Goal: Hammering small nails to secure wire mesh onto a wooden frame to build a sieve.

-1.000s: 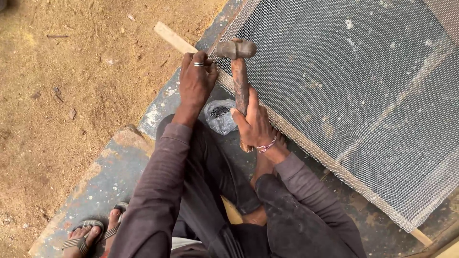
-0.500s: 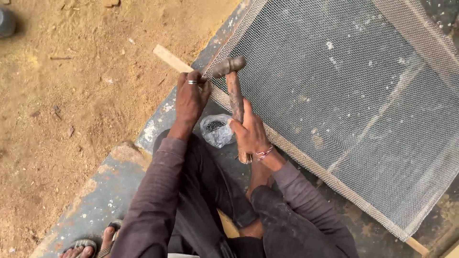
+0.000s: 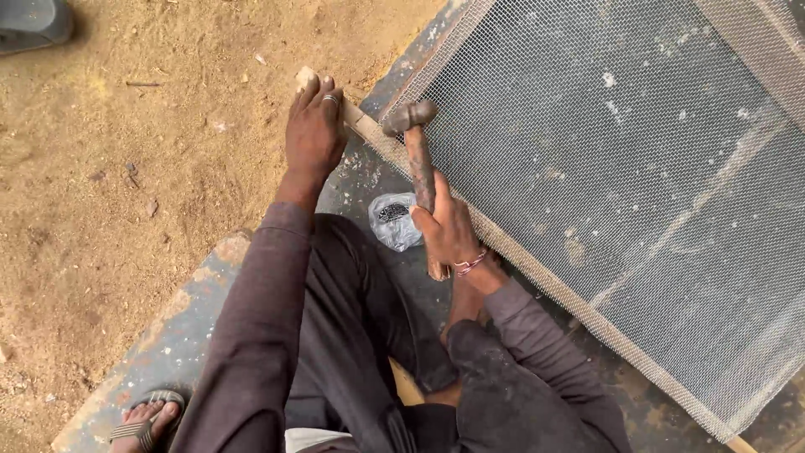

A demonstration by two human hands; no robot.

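Observation:
My right hand (image 3: 446,228) grips the wooden handle of a hammer (image 3: 417,155), its rusty head hovering over the near edge of a wire mesh screen (image 3: 620,168). The mesh is stretched on a wooden frame (image 3: 360,124). My left hand (image 3: 314,126), a ring on one finger, presses down on the frame's end at the corner of the mesh, fingers laid flat. A small clear plastic bag (image 3: 392,220) with dark small pieces lies on the concrete between my hands.
I sit on a grey concrete slab (image 3: 159,335) bordered by sandy ground (image 3: 126,184) on the left. My sandalled foot (image 3: 142,419) shows at the bottom left. A dark object (image 3: 33,21) lies at the top left corner.
The hammer head has stayed near the frame corner. My left hand shifted from beside the hammer head to lie flat on the wooden end. The view moved slightly.

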